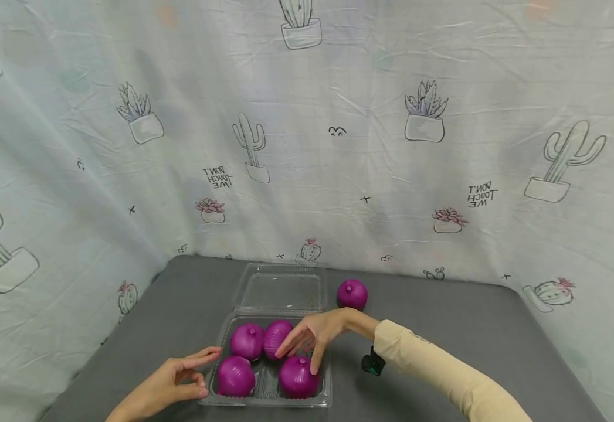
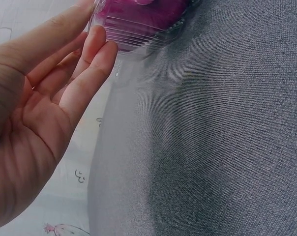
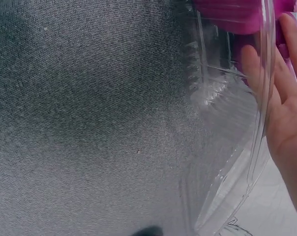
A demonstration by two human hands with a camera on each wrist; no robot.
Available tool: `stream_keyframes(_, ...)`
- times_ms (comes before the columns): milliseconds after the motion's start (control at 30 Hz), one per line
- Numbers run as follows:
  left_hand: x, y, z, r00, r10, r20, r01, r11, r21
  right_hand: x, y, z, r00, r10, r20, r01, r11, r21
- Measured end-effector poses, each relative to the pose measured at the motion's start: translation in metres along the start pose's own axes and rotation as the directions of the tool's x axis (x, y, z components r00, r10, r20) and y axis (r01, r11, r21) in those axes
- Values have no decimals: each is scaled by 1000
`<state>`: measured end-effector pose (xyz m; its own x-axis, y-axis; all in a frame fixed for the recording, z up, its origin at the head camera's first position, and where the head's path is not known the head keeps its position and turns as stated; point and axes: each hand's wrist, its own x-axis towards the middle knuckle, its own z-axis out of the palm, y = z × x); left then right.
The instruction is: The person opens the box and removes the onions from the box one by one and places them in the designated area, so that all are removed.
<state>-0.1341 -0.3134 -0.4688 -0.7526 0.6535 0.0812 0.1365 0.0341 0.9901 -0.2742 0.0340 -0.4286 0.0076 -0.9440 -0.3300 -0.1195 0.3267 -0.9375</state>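
Observation:
A clear hinged plastic container (image 1: 265,402) lies on the table with its lid (image 1: 280,290) folded back. Inside sit several red onions: front left (image 1: 235,377), back left (image 1: 247,341), back right (image 1: 277,337) and front right (image 1: 298,378). My left hand (image 1: 172,378) pinches the container's left edge between thumb and fingers. Over the right half, my right hand (image 1: 319,331) reaches in with fingers spread, the thumb by the front right onion and the fingertips between it and the onion behind. The right wrist view shows this thumb (image 3: 251,61) through the clear wall.
Another red onion (image 1: 352,294) stands on the grey table (image 1: 417,328), beyond the right forearm and right of the lid. A dark wrist camera (image 1: 373,363) hangs under the right sleeve. A cactus-print curtain (image 1: 333,176) surrounds the table's back and sides.

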Motion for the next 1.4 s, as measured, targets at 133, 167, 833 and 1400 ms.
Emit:
stream_keyframes(133,0,1,1,1000,-14,-6,14,1000,-1,5,-1,0,999,11,32,-10,1000,-18)
stream_keyframes(167,0,1,1,1000,-17,-8,17,1000,-1,6,-1,1,999,13,38,-12,1000,-28)
stream_keyframes(833,0,1,3,1000,17,-19,-17,999,46,23,3,7,982,105,157,-72,976,-207)
stream_keyframes(1400,1,2,2,1000,25,15,-25,1000,16,5,-10,7,997,0,74,6,997,-71)
